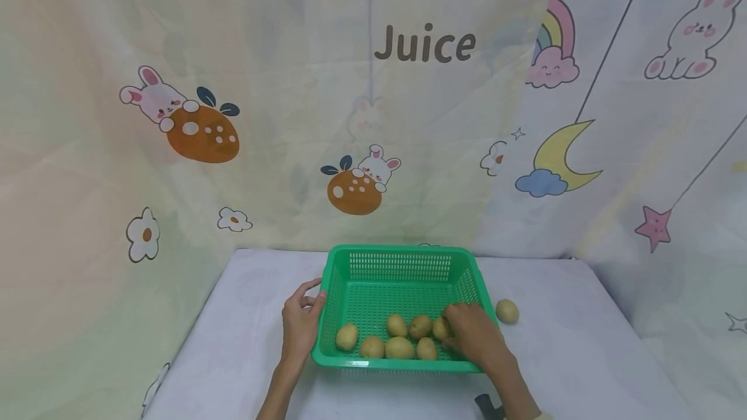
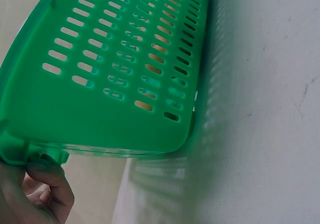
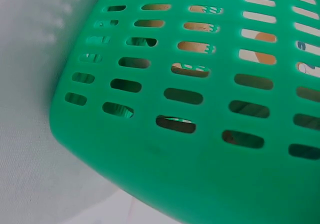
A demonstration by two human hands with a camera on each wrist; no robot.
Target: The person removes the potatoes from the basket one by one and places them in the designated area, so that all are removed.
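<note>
A green plastic basket (image 1: 403,250) with slotted walls stands on the table, several potatoes (image 1: 399,348) lying mostly along its near side. At its left rim my left hand (image 1: 299,328) grips the edge; in the left wrist view curled fingers (image 2: 55,189) show below the rim corner. My right hand (image 1: 477,334) reaches over the right rim into the basket. Its thumb and fingers pinch a potato (image 1: 440,328) at the right end of the group, partly covered by the hand. In the right wrist view the basket wall (image 3: 150,154) hides this hand.
One more potato (image 1: 507,311) lies on the white tabletop (image 1: 560,342), just outside the basket's right wall. A printed cloth (image 1: 280,115) hangs behind the table. Some dark thing (image 1: 489,406) shows by the right forearm at the bottom edge.
</note>
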